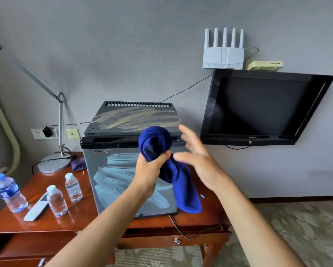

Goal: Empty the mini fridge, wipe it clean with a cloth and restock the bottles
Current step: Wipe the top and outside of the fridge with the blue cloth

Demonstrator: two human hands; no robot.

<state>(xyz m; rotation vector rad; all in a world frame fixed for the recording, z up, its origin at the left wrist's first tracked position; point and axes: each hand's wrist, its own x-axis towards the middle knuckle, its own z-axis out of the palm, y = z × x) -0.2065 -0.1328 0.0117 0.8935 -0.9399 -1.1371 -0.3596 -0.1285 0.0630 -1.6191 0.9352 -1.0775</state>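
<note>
Mini fridge [123,170] stands on the wooden desk [81,218] with its door closed, straight ahead of the person and just beyond both hands; wet wipe streaks show on its top and on the door face. The left hand [148,168] grips a bunched blue cloth [161,160] in a fist, one end balled above the fist, the other hanging down and to the right in front of the door. The right hand [196,157] is spread, fingers straight, just right of the cloth and holding nothing. Three water bottles [56,201] stand to the left of the fridge on the desk, beside a white remote [36,207], so the left hand lies nearer them, though it is occupied by the cloth. Restocking looks like the step to come, which would call for the door to be opened first. The fridge's inside is hidden behind the door, and which edge carries the hinge cannot be made out. The right hand is slightly blurred.
</note>
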